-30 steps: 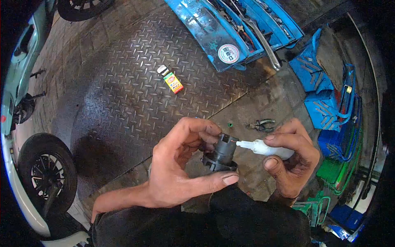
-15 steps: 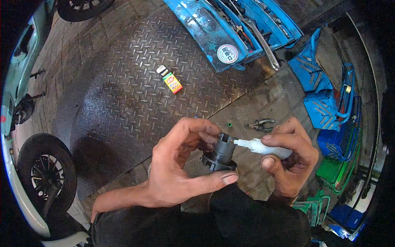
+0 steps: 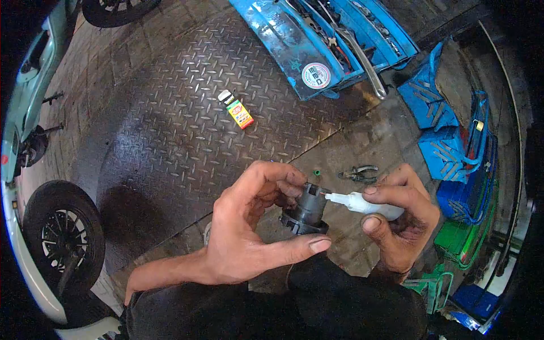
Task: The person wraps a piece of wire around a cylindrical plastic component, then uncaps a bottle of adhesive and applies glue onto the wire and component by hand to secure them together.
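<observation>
My left hand (image 3: pixel 249 226) is closed round a black plastic socket-like part (image 3: pixel 309 210), its thumb along the near side and its fingers behind. In my right hand (image 3: pixel 403 218) a small white bottle (image 3: pixel 371 205) lies between thumb and fingers, its narrow nozzle pointing left. The nozzle tip is at the upper right side of the black part; whether they touch is hard to tell. Beyond my hands a small green cap (image 3: pixel 317 172) and a pair of pliers (image 3: pixel 359 174) lie on the floor.
A yellow, green and red box (image 3: pixel 239 114) lies open on the metal tread plate (image 3: pixel 187 107). An open blue toolbox (image 3: pixel 283 48) with tools stands at the top. Blue metal stands (image 3: pixel 428 102) and a green one (image 3: pixel 455 235) are at the right. Vehicle wheels (image 3: pixel 64 238) are at the left.
The view has shifted very slightly. Both hands keep their holds, and the bottle's nozzle stays at the upper side of the black part.
</observation>
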The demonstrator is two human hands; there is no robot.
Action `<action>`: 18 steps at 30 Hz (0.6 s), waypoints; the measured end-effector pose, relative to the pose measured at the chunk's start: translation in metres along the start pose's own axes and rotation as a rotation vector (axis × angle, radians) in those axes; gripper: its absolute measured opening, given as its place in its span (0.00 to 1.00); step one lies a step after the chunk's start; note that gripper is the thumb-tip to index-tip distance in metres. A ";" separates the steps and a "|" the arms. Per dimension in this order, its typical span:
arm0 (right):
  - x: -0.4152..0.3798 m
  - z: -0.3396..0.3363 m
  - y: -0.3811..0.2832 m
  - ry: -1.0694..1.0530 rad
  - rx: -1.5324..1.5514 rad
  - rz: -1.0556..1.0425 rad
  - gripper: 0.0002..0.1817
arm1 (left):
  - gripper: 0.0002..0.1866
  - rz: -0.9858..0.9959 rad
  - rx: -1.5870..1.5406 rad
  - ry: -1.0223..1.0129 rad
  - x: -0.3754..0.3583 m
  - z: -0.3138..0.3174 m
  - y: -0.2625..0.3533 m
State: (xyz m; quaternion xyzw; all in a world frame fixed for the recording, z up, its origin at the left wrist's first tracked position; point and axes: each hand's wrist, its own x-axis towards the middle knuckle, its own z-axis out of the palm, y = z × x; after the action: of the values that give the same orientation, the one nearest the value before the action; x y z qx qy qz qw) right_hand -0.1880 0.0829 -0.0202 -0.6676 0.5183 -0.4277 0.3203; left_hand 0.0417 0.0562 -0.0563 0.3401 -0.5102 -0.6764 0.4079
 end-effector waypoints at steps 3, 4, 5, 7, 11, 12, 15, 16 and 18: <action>-0.001 0.001 0.001 0.027 -0.004 -0.025 0.16 | 0.37 -0.011 0.005 -0.005 -0.001 -0.001 0.000; -0.002 0.000 0.002 0.022 0.005 -0.018 0.17 | 0.37 -0.010 0.005 -0.006 -0.001 -0.001 0.000; -0.002 0.000 0.002 0.017 0.013 -0.010 0.17 | 0.37 -0.013 -0.014 -0.002 -0.001 0.000 0.000; -0.001 0.001 0.004 0.027 0.013 -0.022 0.17 | 0.37 -0.015 -0.032 0.002 -0.001 0.000 0.002; 0.000 0.002 0.005 0.061 0.040 -0.023 0.17 | 0.37 -0.077 -0.108 -0.005 -0.001 -0.001 0.002; -0.001 0.002 0.006 0.063 0.039 -0.023 0.17 | 0.36 -0.087 -0.165 -0.010 0.000 -0.001 0.001; -0.004 0.003 0.008 0.092 0.124 0.039 0.19 | 0.35 -0.153 -0.277 -0.018 0.000 -0.001 0.003; -0.003 0.003 0.009 0.109 0.143 0.049 0.20 | 0.35 -0.153 -0.276 -0.021 0.001 -0.002 0.001; -0.005 0.003 0.010 0.130 0.162 0.060 0.21 | 0.33 -0.120 -0.360 -0.068 0.002 -0.003 -0.002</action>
State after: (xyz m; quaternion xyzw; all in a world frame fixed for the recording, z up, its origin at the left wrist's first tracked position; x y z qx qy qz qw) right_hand -0.1899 0.0848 -0.0314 -0.5949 0.5214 -0.5007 0.3515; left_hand 0.0435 0.0536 -0.0587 0.2681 -0.3733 -0.7911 0.4037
